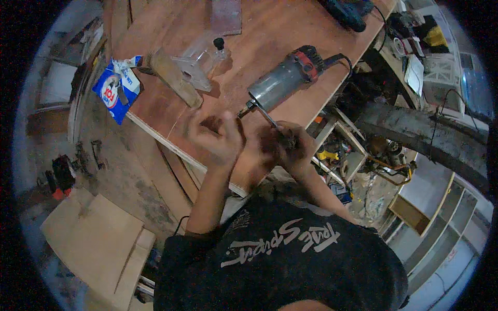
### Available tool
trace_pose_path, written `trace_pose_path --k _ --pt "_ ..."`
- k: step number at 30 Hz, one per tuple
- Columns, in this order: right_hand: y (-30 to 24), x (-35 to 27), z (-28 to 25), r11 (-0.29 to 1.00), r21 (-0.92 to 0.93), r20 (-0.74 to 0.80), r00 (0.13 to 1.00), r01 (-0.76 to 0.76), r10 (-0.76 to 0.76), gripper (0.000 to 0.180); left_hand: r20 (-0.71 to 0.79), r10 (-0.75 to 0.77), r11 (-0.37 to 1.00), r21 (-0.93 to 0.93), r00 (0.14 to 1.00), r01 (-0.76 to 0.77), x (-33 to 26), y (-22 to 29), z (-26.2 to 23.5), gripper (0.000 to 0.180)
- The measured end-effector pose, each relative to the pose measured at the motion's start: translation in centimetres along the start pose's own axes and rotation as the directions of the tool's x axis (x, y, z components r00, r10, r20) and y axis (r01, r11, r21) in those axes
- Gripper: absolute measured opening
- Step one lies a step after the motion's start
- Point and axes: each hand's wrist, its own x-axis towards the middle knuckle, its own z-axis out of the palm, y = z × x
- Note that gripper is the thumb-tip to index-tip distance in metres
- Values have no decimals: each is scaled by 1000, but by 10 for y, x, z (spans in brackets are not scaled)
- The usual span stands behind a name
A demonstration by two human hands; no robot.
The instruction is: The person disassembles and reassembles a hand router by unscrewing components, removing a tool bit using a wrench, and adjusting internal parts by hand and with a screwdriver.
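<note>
A trim router motor [280, 83] with a silver cylindrical body and a red-and-black end lies on the wooden table, its collet end toward me. At the collet sits a wrench [267, 115], whose other end is in the closed fingers of my right hand [296, 147]. A small bit [244, 111] juts from the collet, close to my left hand [220, 140]. That hand is blurred, its fingers curled; whatever they may hold does not show. Beyond it are a wooden block [176, 83] and a clear plastic router base [197, 70] with a black knob.
At the left table edge lies a blue-and-white packet [116, 93]. A dark power tool [347, 14] rests at the far edge. The router's black cord [346, 59] loops near the right edge. Below stand a cluttered shelf [332, 150] and, lower left, wooden panels [96, 243].
</note>
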Motion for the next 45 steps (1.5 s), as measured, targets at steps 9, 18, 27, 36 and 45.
trace_pose_path --k 9,18,27,36,45 --pt "-12 24 5 970 -241 137 991 27 6 20 277 -149 986 -26 949 162 14 15 13 34" --pt "-17 5 -14 867 192 26 886 -460 464 13 313 -132 962 -188 941 197 15 9 8 34" --pt "-46 18 -21 742 197 -2 757 -641 654 20 325 -56 946 -284 944 154 17 8 6 43" --pt "-67 37 -15 630 397 200 733 -667 651 37 269 155 951 -301 951 -70 23 -2 -1 39" --pt "-63 32 -15 668 380 462 756 -640 463 57 309 -278 722 -557 910 410 22 40 -11 30"
